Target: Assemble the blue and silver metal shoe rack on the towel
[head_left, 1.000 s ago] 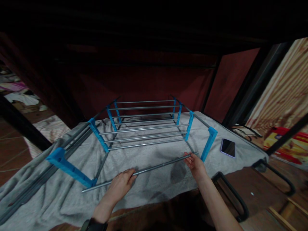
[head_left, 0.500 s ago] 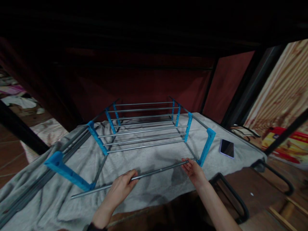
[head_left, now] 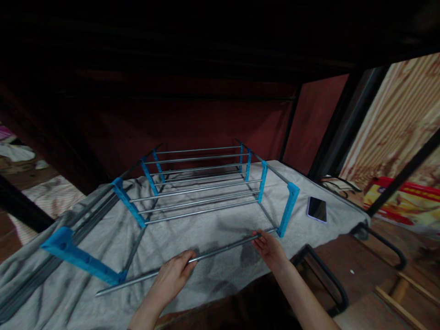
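Note:
A long grey metal tube lies crosswise in front of me, with both hands on it. My left hand is closed around it left of its middle. Near its right end, my right hand pinches the tube between thumb and fingers. That end meets the foot of a blue plastic bracket. The tube's left end sticks out past another blue bracket. Beyond stands a rack frame of grey tubes and several blue brackets.
A grey blanket lies under the rack. Loose grey tubes rest along its left side. At the right are a phone, a black-framed chair and a red-and-yellow box. A dark frame hangs overhead.
My view has turned slightly right, so the scene sits further left. Both hands still hold the tube, and its right end remains at the bracket's foot.

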`<state>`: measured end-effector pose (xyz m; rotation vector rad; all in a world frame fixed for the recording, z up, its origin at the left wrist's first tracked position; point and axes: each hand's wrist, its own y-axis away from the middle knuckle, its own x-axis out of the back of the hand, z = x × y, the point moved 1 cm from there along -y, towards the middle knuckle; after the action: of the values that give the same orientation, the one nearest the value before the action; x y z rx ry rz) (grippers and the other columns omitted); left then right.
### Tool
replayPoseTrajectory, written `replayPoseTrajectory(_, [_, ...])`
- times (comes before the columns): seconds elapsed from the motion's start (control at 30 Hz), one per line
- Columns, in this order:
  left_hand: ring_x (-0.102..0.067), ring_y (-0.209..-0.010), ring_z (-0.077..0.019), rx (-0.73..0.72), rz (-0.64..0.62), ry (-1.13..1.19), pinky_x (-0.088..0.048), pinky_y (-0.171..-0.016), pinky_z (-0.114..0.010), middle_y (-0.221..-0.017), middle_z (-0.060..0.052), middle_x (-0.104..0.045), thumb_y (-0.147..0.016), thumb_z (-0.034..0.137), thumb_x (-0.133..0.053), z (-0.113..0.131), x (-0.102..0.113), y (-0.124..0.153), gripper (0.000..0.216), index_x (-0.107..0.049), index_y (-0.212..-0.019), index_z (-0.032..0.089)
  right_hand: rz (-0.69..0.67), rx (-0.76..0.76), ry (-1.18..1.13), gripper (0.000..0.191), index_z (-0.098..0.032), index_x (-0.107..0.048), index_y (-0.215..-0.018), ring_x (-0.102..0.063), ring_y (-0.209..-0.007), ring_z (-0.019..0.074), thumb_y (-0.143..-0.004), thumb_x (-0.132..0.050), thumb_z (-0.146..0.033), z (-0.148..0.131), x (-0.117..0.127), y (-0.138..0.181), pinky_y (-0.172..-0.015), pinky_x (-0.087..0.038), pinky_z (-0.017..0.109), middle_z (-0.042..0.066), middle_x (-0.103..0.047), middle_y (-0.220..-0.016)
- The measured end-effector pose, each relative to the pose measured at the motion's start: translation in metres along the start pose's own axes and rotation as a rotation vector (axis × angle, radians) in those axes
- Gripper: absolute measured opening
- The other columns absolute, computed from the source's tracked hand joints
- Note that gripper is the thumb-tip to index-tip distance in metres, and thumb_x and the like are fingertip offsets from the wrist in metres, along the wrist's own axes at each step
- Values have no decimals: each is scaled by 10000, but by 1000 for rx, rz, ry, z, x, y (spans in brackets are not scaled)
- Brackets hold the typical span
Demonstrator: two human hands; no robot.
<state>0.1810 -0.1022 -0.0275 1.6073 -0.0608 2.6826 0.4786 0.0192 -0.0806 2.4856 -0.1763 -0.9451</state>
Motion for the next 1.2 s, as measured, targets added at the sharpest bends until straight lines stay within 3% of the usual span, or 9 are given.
replayPoseTrajectory(0.27, [-668,-979,-214,-93,102,-116,-494,-870,-336,-1053,-42,-715,-936,333,-433,5,-4,-7,261,-650,-1057,253,-159,-140,17,42,-193,-592,-797,-693,-777,188,-816,-621,-218,21,-17,8,-765,-583,351,92,-714,-828])
replayPoseTrajectory(0.47, [-628,-1015,-233,-277,440,-138,-472,-905,-385,-1077,-74,-689,-945,306,-459,33,9,-1,252,-650,-1092,232,-214,-101,-58,123,-185,-597,-785,-694,-799,173,-889,-563,-242,29,-26,3,-823,-579,343,85,-719,-826])
replayPoseTrajectory(0.53, [-638,-932,-213,-320,508,-87,-485,-862,-359,-988,-69,-701,-944,297,-471,42,8,2,231,-662,-1053,225,-212,-102,-82,150,-179,-602,-774,-692,-811,167,-902,-543,-229,25,-28,3,-834,-579,337,79,-718,-818])
replayPoseTrajectory(0.67, [-654,-816,-192,-219,498,147,-520,-773,-326,-879,-61,-706,-935,360,-495,45,-7,-1,237,-672,-993,214,-235,-103,-129,166,-177,-624,-784,-687,-810,149,-912,-521,-203,17,-37,7,-845,-578,304,64,-715,-817])
replayPoseTrajectory(0.8, [-672,-966,-211,13,466,585,-549,-835,-348,-1088,-99,-696,-902,464,-525,41,-27,-16,453,-544,-1266,196,-291,-141,-124,125,-186,-631,-805,-682,-814,133,-900,-549,-193,24,-49,15,-847,-577,296,48,-714,-853])
replayPoseTrajectory(0.97, [-617,-1143,-228,0,442,926,-536,-916,-367,-1227,-125,-640,-916,514,-463,62,-39,-27,502,-475,-1306,199,-393,-239,-126,120,-156,-640,-837,-685,-851,135,-905,-553,-203,41,-64,26,-832,-570,272,69,-716,-881])
replayPoseTrajectory(1.07, [-632,-1103,-220,-24,471,956,-520,-947,-398,-1161,-118,-661,-945,485,-418,78,-27,-26,418,-486,-1233,189,-465,-306,-68,166,-127,-653,-875,-689,-828,143,-906,-563,-263,41,-72,33,-798,-565,259,90,-716,-877])
replayPoseTrajectory(1.2, [-639,-1019,-198,-65,724,858,-480,-984,-414,-992,-64,-665,-959,434,-415,81,17,-20,352,-452,-1223,204,-556,-426,139,340,-115,-644,-828,-688,-715,166,-909,-533,-426,37,-74,42,-663,-565,282,136,-718,-861])
